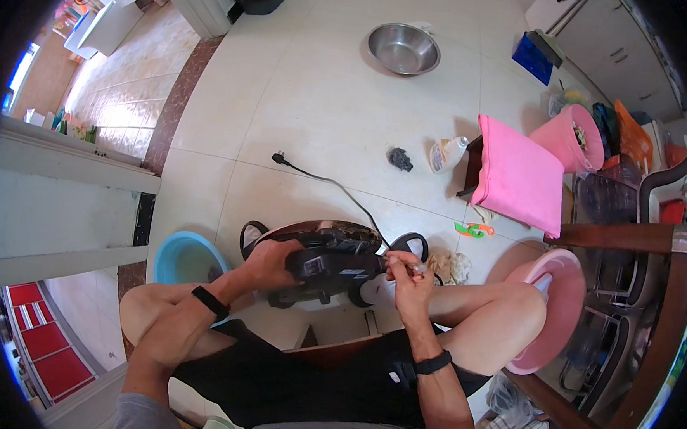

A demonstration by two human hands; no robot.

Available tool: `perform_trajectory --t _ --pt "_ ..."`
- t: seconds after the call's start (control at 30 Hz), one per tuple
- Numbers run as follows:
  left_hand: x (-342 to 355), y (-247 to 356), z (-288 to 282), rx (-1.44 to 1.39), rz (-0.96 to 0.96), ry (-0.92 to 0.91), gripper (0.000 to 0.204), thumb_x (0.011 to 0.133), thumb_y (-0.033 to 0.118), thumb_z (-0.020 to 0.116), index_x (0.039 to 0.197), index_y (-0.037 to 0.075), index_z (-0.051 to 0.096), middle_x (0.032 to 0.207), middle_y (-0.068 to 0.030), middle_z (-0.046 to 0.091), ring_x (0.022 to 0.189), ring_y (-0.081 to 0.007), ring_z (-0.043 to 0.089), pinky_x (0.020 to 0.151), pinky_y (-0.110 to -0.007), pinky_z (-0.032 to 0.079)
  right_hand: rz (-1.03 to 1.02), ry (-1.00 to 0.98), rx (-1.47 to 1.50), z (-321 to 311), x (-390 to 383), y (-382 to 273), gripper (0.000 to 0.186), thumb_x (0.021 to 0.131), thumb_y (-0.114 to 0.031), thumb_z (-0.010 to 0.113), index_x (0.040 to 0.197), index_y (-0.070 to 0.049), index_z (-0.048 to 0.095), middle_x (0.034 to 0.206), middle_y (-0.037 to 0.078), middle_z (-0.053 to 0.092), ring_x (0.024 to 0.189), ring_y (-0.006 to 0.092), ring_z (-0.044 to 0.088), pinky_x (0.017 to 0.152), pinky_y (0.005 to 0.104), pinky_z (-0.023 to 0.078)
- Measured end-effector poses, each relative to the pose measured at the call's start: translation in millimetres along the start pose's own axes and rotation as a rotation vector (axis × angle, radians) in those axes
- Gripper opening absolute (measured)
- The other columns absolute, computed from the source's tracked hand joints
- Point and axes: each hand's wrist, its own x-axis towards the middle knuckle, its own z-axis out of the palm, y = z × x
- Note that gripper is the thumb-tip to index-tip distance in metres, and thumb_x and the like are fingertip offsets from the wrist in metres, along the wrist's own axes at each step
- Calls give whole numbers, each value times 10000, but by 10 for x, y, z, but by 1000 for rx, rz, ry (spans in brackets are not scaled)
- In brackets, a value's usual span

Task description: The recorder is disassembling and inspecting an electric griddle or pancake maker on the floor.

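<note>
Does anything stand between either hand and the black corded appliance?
Nothing visible does: the left hand holds the black appliance by its left side, and the right hand is at its right side, by the near end of the cord. Whether the right hand touches the appliance is unclear.

Left fingers on black appliance, steel basin

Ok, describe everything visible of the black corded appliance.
The black corded appliance has a plastic-looking body, small pale labels and a rounded, brownish far edge. It appears tipped up between the person's legs. The left hand grips its left side; the right hand is at its right end, contact unclear. Its cord ends in a plug lying on the floor.
</note>
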Motion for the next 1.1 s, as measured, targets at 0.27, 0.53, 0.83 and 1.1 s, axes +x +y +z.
perform_trajectory --t 0.27,0.53,0.83,1.1 --pt "-31 44 36 26 5 -15 498 610 286 826 1024 60 667 882 -168 693 842 -354 666 743 -430 523 83 -55 167 -74 -98 -142 171 952 -110 604 999 17 708 814 77 696 687 122 638 617 264 541" --pt "-104 178 94 78 0 -7 410 634 274 792 969 72 670 868 -175 690 837 -375 660 737 -447 522 63 42 127 -176 -187 -315 99 931 -51 585 910 -8 672 784 75 684 659 124 626 588 267 542" --pt "-156 197 168 88 55 -38 370 611 172 751 952 63 657 834 -186 670 824 -392 649 714 -454 522 118 124 84 -271 -294 -366 43 890 9 617 910 6 654 805 77 686 666 118 628 605 255 552" --pt "-201 296 174 95 81 -9 327 632 158 751 930 57 661 867 -185 664 843 -379 646 719 -457 517 127 108 78 -323 -277 -357 43 867 18 631 900 15 660 785 79 683 655 127 641 607 252 552"
